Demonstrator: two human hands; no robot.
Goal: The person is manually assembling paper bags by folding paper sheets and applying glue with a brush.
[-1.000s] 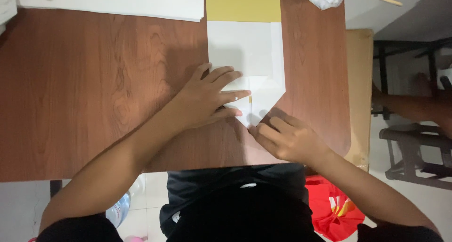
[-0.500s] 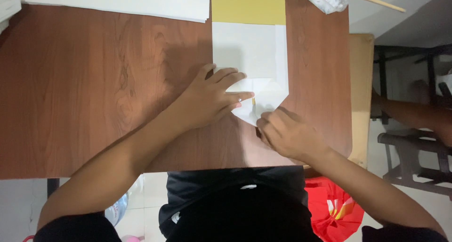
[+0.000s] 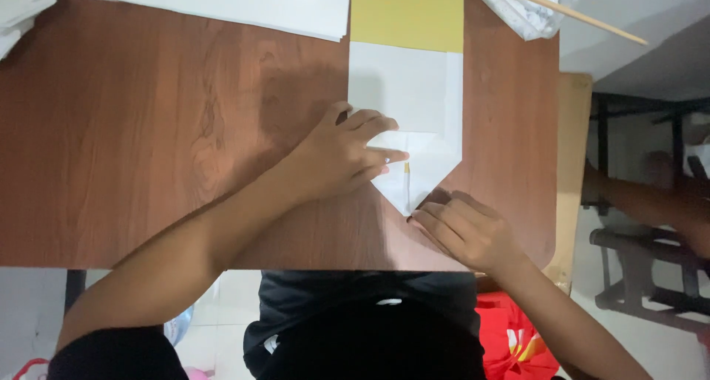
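Folded paper (image 3: 414, 121), pointed, smooth white.

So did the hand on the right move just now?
Yes. The right hand slid a little down along the folded paper, toward its pointed tip near the wooden table's front edge. The left hand stayed pressed on the paper.

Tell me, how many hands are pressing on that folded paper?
2. The left hand lies flat on the left part of the folded paper; the right hand presses its lower right edge near the pointed tip. No other hand touches it.
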